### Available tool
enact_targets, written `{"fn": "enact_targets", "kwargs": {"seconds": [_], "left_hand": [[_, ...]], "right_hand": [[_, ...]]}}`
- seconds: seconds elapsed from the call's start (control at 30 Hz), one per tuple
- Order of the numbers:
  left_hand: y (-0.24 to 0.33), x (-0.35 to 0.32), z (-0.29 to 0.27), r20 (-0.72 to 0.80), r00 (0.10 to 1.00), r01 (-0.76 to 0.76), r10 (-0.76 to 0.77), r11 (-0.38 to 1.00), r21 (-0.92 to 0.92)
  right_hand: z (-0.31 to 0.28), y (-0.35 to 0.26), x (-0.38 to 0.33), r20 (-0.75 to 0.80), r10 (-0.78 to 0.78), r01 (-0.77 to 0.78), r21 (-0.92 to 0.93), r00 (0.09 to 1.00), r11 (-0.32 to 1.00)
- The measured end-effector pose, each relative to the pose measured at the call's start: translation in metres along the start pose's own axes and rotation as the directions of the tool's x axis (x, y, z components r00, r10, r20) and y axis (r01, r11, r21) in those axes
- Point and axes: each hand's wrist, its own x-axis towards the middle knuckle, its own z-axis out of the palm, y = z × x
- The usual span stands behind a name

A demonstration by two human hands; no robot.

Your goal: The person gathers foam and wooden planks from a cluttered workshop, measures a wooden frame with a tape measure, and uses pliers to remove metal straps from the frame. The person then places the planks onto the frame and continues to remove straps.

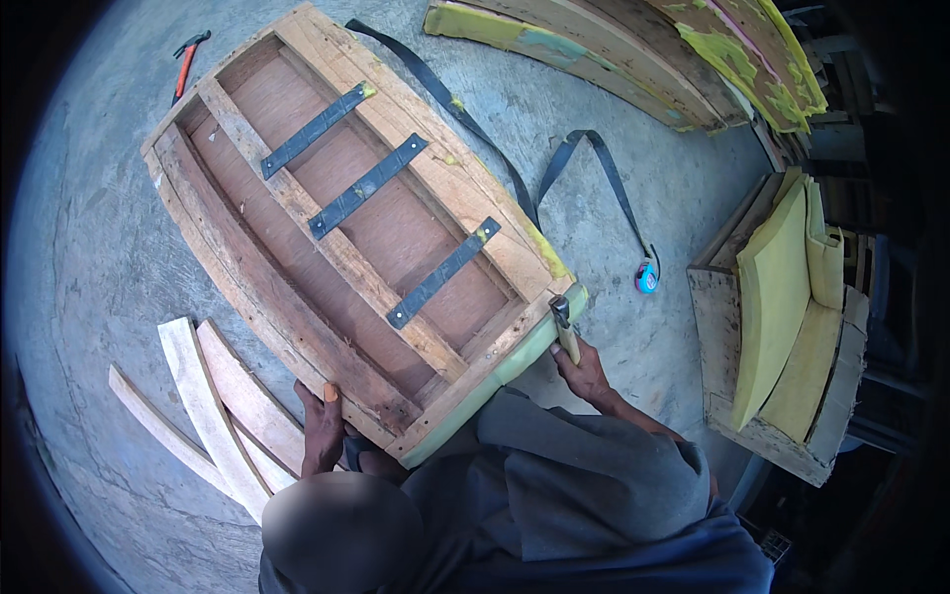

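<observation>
A large wooden furniture frame (465,213) lies tilted before me, with a reddish-brown panel inside it. Three short black webbing strips (363,188) run across from its middle slat to the right rail, nail heads at their ends. My right hand (582,374) is closed round the handle of a hammer (562,315); its metal head is at the frame's near right corner. Pale green foam (524,361) covers the near edge there. My left hand (322,431) grips the frame's near left edge, thumb on top, its other fingers partly hidden.
On the concrete floor, several loose wooden strips (188,386) lie left. An orange-handled hammer (184,67) rests far left. Dark webbing (579,139) trails right of the frame, near a blue tape measure (646,277). Foam-lined wooden pieces (782,307) stand at right, others (594,59) far right.
</observation>
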Motion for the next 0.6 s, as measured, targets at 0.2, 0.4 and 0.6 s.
{"fn": "enact_targets", "kwargs": {"seconds": [0.2,0.4,0.6], "left_hand": [[0.016,0.022,-0.014,-0.232,0.898,-0.268,0.375,0.882,0.388],[0.154,0.051,0.026,0.597,0.507,-0.54,0.622,-0.31,0.782],[0.182,0.073,0.029,0.659,0.705,-0.535,0.262,-0.413,0.737]], "right_hand": [[-0.033,-0.052,0.03,0.206,0.329,-0.378,0.279,0.922,0.883],[-0.012,-0.042,-0.014,0.278,0.242,-0.354,0.857,0.93,0.376],[0.026,-0.044,0.023,0.108,0.305,-0.263,0.807,0.946,0.529]]}}
